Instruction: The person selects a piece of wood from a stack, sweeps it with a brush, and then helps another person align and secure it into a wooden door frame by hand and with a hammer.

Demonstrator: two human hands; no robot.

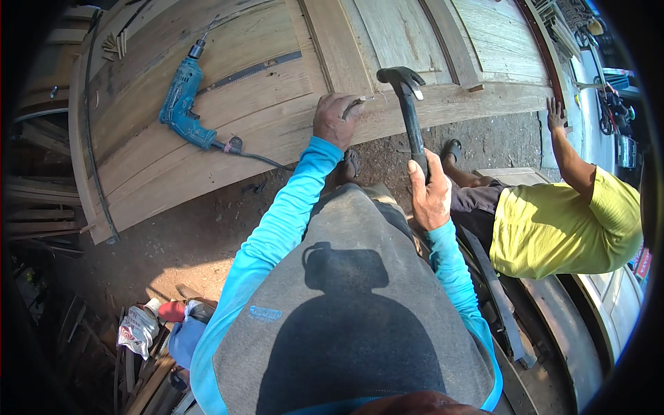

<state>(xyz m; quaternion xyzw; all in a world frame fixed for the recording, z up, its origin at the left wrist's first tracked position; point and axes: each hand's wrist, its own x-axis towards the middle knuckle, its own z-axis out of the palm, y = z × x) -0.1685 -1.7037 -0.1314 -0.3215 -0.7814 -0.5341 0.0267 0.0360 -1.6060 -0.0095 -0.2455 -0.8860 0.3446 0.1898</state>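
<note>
My right hand (431,190) is wrapped round the dark handle of a claw hammer (411,114). The hammer is raised, its head near the close edge of a wooden panelled door (277,117). At that same edge my left hand (337,121) is closed, its fingers pinched around something small and pale that I cannot make out. On the door to the left lies a blue power drill (185,104) with a long bit, its cord trailing toward my left wrist. A metal ruler-like strip (252,71) lies flat beyond the drill.
On the right, a person in a yellow shirt (553,228) rests a hand (555,114) on the door's end. Small wooden sticks (114,45) lie at the far left. Stacked boards (41,214) stand left; scrap wood and a white bag (138,330) lie lower left.
</note>
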